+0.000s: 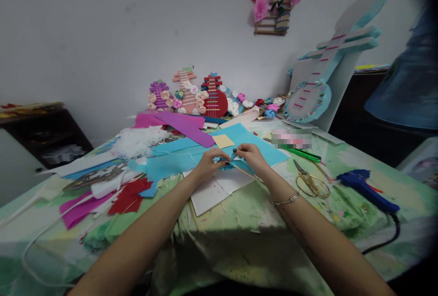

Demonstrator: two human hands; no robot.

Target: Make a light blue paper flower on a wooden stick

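- Blue strip point(228, 163): small, bunched, at mid-table, just over the far edge of the white sheet point(210, 195). It sits between the two hands.
- Wooden stick point(249, 174): thin. Its far-left end meets the strip, and its long axis runs from there toward near-right, passing under the right wrist.
- Left hand point(208, 164): at the strip from the left, thumb and forefinger pinching it, other fingers curled.
- Right hand point(252, 155): at the strip from the right, fingertips pinching it where it meets the stick.
- Both hands equally near, fingertips almost touching.
- Whether the strip wraps round the stick: cannot tell, too small.
- Outward: large blue sheet point(185, 159) behind the hands; scissors point(310, 182) right of the right forearm; glue gun point(362, 186) farther right, well apart.
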